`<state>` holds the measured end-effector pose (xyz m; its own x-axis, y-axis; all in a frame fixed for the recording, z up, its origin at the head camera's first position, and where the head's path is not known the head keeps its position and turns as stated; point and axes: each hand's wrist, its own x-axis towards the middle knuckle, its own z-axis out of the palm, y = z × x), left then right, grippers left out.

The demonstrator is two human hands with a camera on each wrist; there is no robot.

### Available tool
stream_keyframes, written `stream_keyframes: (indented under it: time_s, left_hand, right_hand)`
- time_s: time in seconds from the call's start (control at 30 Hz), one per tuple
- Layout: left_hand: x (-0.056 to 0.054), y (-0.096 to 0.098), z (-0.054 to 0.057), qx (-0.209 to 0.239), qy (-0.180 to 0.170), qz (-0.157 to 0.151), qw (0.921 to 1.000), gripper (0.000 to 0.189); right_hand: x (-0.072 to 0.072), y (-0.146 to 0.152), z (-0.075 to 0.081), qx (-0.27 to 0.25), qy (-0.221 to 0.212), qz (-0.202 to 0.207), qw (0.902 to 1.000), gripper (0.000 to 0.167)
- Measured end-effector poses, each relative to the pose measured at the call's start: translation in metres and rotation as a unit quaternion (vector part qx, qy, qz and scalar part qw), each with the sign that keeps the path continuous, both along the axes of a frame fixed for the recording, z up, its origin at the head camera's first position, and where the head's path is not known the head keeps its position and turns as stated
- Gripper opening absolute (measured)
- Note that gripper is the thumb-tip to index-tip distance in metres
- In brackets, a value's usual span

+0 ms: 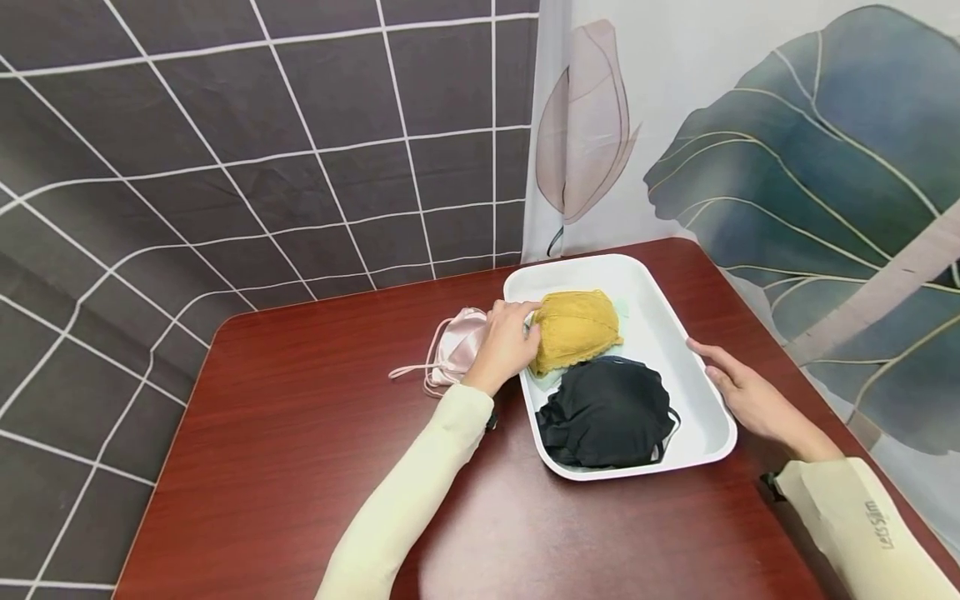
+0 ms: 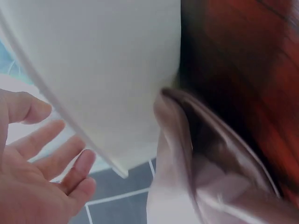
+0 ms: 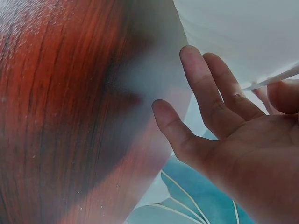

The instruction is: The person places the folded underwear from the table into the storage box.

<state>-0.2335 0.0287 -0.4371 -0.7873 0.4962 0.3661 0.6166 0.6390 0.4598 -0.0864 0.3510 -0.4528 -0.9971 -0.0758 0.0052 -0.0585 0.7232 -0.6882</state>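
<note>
A white tray [image 1: 693,408] holds a folded yellow bra [image 1: 577,325] at its back left and a folded black bra [image 1: 611,412] at the front. Pale green fabric [image 1: 622,312] peeks out from under the yellow one. My left hand [image 1: 510,337] reaches over the left rim, fingertips at the edge of the yellow bra; in the left wrist view its fingers are loosely bent and spread. Just left of the tray lies a pink satin garment [image 1: 459,346] with thin straps, partly behind that hand. My right hand [image 1: 750,400] rests along the tray's right rim, several fingers extended and apart.
The red-brown wooden table [image 1: 300,433] extends to the left and front of the tray. A dark grey cloth with a white grid [image 1: 337,100] hangs behind it. At the right hangs a white curtain [image 1: 645,50] with large leaf prints.
</note>
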Motion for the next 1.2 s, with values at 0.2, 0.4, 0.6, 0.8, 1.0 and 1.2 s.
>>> stream_keyframes:
  time_s: [0.2,0.4,0.6,0.8,1.0,1.2]
  left_hand:
    - [0.0,-0.019,0.003,0.029,0.021,0.006,0.9993,0.032]
    - [0.001,-0.038,0.002,0.035,0.036,0.005,0.9987,0.03]
    - [0.002,-0.053,0.001,0.036,0.034,0.023,0.9985,0.029]
    - [0.005,-0.068,0.002,0.019,0.023,0.034,0.999,0.03]
    - [0.009,-0.09,0.0,0.011,-0.002,0.045,0.9989,0.033]
    - [0.011,-0.108,-0.004,0.01,-0.009,0.049,0.9987,0.036]
  right_hand:
    - [0.0,-0.001,-0.001,0.005,0.01,0.002,0.9999,0.046]
    - [0.001,0.0,-0.002,0.012,0.016,0.003,0.9998,0.046]
    - [0.001,0.002,-0.003,0.02,0.021,0.003,0.9996,0.046]
    - [0.002,0.002,-0.004,0.017,0.02,0.006,0.9996,0.047]
    - [0.0,0.002,-0.006,0.014,0.035,0.021,0.9991,0.047]
    - [0.002,0.004,-0.005,0.013,0.026,0.021,0.9994,0.048]
